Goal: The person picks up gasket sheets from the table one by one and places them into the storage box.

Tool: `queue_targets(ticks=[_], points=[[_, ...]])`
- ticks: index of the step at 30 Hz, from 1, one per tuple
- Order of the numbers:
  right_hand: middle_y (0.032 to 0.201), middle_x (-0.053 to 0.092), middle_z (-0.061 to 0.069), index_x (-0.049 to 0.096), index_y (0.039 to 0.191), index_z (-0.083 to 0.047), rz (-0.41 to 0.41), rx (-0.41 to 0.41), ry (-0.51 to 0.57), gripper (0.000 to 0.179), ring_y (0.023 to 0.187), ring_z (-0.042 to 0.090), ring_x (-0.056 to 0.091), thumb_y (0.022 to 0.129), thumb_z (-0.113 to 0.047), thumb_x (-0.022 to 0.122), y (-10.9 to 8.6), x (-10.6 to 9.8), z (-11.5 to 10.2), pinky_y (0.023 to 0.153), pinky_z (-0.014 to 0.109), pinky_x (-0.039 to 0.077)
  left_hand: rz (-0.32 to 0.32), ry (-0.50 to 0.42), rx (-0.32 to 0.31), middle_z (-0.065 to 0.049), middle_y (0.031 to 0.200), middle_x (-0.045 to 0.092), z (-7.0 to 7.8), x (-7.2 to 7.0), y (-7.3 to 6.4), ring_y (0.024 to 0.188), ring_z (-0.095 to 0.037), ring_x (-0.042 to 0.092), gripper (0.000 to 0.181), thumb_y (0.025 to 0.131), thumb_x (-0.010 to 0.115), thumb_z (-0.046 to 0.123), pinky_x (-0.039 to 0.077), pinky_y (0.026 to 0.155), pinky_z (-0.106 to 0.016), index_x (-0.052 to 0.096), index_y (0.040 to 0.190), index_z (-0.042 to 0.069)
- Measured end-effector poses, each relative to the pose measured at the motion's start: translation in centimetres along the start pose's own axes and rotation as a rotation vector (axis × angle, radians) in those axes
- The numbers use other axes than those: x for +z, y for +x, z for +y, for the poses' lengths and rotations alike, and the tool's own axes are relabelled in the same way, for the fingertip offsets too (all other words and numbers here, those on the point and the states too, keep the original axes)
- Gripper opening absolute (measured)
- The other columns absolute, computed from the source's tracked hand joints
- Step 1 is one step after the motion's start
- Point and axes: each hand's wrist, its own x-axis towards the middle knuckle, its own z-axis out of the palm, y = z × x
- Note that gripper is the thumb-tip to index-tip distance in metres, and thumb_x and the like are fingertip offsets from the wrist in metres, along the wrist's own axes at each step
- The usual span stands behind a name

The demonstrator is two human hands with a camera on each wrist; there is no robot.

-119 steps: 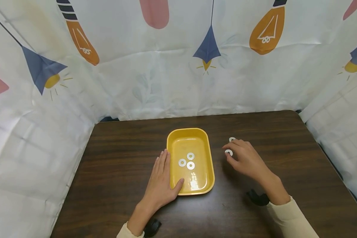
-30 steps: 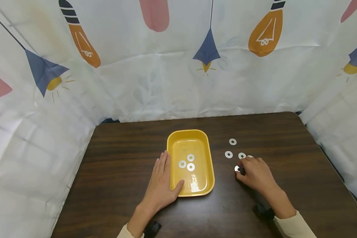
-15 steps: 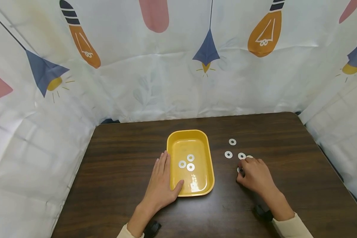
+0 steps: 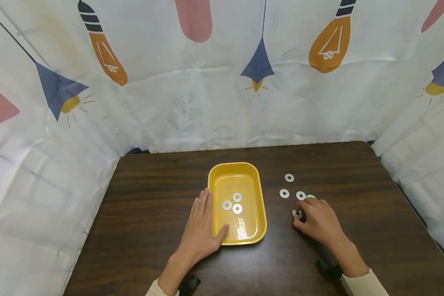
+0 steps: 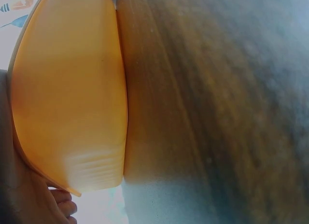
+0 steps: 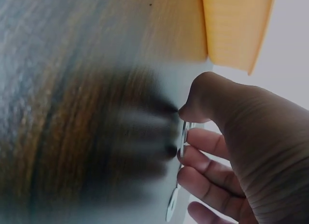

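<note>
My left hand (image 4: 203,226) lies along the left side of a yellow tray (image 4: 260,205), fingers straight against its rim and thumb over the near left edge. Three flat white washers, among them a nearer washer (image 4: 237,209), lie inside. To the right of the tray, my right hand (image 4: 320,220) pinches a white washer (image 4: 296,213) between thumb and fingertips, low at the tabletop. In the right wrist view, this washer (image 6: 184,132) stands edge-on between the thumb and fingers. A further washer (image 4: 311,196) is partly hidden behind the right hand's knuckles.
More white washers lie on the dark wooden table (image 4: 163,185) beyond the right hand: a far washer (image 4: 289,177), a left washer (image 4: 284,193) and a middle washer (image 4: 301,195). A printed white curtain (image 4: 214,102) hangs behind the table and along both sides.
Since four seconds ago my right hand has moved nearer and rightward, from the far washers to the nearest one. That washer shifts slightly under its fingertips. The left hand and tray stay put.
</note>
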Motion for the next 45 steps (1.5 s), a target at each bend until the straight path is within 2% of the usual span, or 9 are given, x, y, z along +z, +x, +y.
queue_targets(ticks=[5,14,32,45], points=[[0.082,0.073,-0.002,0.075,0.088,-0.015,0.025,0.008,0.049,0.014,0.078,0.018,0.066,0.078,-0.02,0.083,0.1,0.3,-0.2,0.079,0.05,0.058,-0.008,-0.005,-0.006,-0.017,0.179,0.015,0.0,0.0,-0.1,0.167,-0.032,0.018,0.105,0.091,0.07,0.049,0.021,0.134,-0.051,0.019,0.167,-0.003],[0.082,0.074,-0.002,0.075,0.089,-0.015,0.071,0.002,0.118,0.015,0.078,0.018,0.065,0.078,-0.019,0.084,0.6,0.7,-0.5,0.081,0.051,0.055,-0.019,-0.018,-0.014,-0.016,0.179,0.014,0.1,-0.2,0.0,0.167,-0.031,0.017,0.105,0.091,0.07,0.049,0.02,0.135,-0.05,0.018,0.168,-0.002],[0.09,0.077,0.001,0.077,0.095,-0.012,0.053,-0.024,0.143,0.019,0.086,0.022,0.069,0.08,-0.018,0.086,1.8,-0.1,-1.3,0.093,0.056,0.056,-0.008,-0.024,-0.004,-0.017,0.179,0.015,0.1,0.0,0.1,0.167,-0.032,0.017,0.105,0.091,0.071,0.048,0.02,0.134,-0.051,0.019,0.167,-0.003],[0.094,0.077,0.003,0.077,0.096,-0.012,0.047,-0.043,0.142,0.021,0.092,0.026,0.07,0.08,-0.019,0.087,2.5,-0.6,-1.9,0.096,0.057,0.055,-0.005,-0.015,0.004,-0.018,0.178,0.016,0.0,-0.1,0.1,0.167,-0.033,0.018,0.105,0.092,0.071,0.048,0.021,0.134,-0.05,0.019,0.167,-0.004]])
